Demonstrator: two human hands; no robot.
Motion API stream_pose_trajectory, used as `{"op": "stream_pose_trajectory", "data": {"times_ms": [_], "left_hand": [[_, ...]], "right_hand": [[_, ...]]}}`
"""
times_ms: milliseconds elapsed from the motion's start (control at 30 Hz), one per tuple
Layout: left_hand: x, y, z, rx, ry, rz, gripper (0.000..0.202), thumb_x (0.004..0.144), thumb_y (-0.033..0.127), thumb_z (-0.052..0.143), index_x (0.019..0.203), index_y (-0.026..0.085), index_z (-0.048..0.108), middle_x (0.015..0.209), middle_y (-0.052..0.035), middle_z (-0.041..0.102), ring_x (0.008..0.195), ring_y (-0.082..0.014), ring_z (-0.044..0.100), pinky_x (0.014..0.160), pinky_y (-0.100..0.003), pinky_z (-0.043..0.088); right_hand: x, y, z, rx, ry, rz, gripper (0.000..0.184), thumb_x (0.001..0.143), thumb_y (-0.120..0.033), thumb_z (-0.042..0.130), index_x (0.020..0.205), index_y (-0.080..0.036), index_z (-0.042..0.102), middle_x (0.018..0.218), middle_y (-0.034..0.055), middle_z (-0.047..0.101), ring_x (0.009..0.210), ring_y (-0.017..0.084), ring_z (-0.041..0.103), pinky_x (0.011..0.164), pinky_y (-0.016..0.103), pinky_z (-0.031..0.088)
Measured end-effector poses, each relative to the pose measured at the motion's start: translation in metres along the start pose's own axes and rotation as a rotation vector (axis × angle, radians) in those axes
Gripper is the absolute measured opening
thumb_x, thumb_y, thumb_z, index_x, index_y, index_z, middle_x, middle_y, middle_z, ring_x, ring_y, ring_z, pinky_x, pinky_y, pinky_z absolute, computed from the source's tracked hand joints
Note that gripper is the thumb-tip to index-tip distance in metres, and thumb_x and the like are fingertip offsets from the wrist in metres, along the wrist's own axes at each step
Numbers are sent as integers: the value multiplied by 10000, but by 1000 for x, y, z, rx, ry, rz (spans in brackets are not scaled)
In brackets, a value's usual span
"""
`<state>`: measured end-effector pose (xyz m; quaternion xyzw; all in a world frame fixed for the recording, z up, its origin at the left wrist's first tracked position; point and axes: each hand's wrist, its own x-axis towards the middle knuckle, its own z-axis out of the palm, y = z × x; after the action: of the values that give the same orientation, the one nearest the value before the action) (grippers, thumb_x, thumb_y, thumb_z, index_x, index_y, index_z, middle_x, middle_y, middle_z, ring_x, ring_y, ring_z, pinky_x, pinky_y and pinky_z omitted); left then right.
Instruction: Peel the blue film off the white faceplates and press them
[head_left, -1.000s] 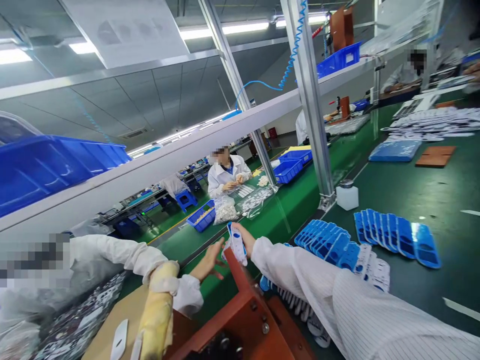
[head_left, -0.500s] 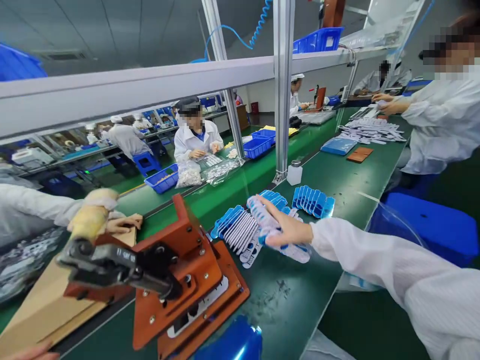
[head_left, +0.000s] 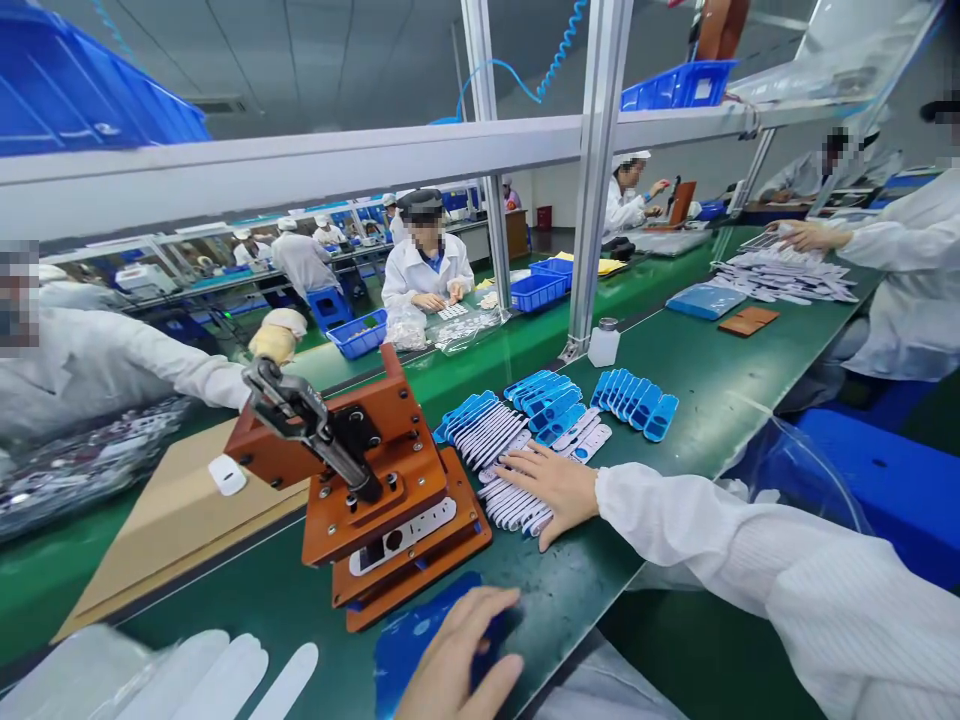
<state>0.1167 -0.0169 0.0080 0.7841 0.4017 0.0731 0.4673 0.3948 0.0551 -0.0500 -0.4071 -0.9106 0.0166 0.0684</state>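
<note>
My right hand (head_left: pixel 551 483) lies flat, fingers spread, on a fanned row of white keypad parts (head_left: pixel 504 500) on the green belt (head_left: pixel 697 400). Just beyond it lie more fanned rows of white and blue parts (head_left: pixel 487 425), and another row of blue parts (head_left: pixel 634 400). My left hand (head_left: pixel 457 660) rests at the bottom edge with its fingers laid over a blue film-covered part (head_left: pixel 420 635), holding nothing. An orange press jig (head_left: pixel 375 480) stands between the hands, with a white part (head_left: pixel 401 533) in its base.
A co-worker at the left grips the jig lever's yellow knob (head_left: pixel 274 340). A cardboard sheet (head_left: pixel 172 510) lies under the jig's left side. A white bottle (head_left: pixel 604 343) stands by the metal post (head_left: pixel 592 180). Other people work along both sides; a blue bin (head_left: pixel 892 470) sits at the right.
My right hand, which held a part near the co-worker's hand, swung right with parts and now lies flat on the row. My left hand has come into view on the blue part.
</note>
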Motion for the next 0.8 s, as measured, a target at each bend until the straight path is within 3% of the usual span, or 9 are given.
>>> {"op": "stream_pose_trajectory", "data": {"times_ms": [133,233,433,533,633,733,800], "left_hand": [[35,2,34,242,48,121,595,851,387,472,1419,292,321,1511,-40,254,1390,-271,240,1107,-487,290],[47,-7,44,273,71,133,616,856,362,470,1435,274,281,1527,-43,194,1405,-276,176,1107,-514,271],[33,-5,41,181,88,79,518,880,416,419,1389,334,370,1519,-9,233,1402,-260,208,1106,-493,295],[8,-14,31,115,158,93,407,889,401,420,1282,346,509,1405,-17,445,1300,-215,414,1071,-394,387],[-22,-37,15,45,394,104,283,892,371,437,1060,301,654,1117,-35,643,1044,-171,597,917,-289,495],[-44,-63,-8,16,800,34,240,882,359,464,946,248,667,992,-40,656,949,-164,608,831,-269,502],[-49,-76,-25,32,981,-25,248,872,376,474,957,226,651,1006,-48,642,956,-173,593,797,-273,498]], "right_hand": [[-27,-19,7,-35,73,31,924,791,-654,475,1479,-129,151,1498,167,206,1402,307,142,1116,550,59],[-40,-28,10,-34,96,100,897,802,-668,448,1479,-153,160,1504,145,204,1401,298,156,1116,564,86],[-33,-23,16,-64,92,136,995,728,-757,454,1472,-150,194,1511,157,164,1398,336,136,1097,611,42],[-31,-27,15,-57,103,122,985,722,-766,451,1469,-170,212,1511,156,166,1393,351,139,1087,630,59],[-28,-42,6,3,176,165,799,810,-651,468,1448,-211,276,1491,115,251,1381,313,203,1105,568,175],[-9,-63,-7,134,336,241,517,903,-468,448,1364,-238,411,1376,89,427,1300,252,357,1062,459,339],[13,-77,-12,242,424,259,419,916,-409,448,1291,-225,481,1272,96,504,1217,238,435,1007,423,407]]}}
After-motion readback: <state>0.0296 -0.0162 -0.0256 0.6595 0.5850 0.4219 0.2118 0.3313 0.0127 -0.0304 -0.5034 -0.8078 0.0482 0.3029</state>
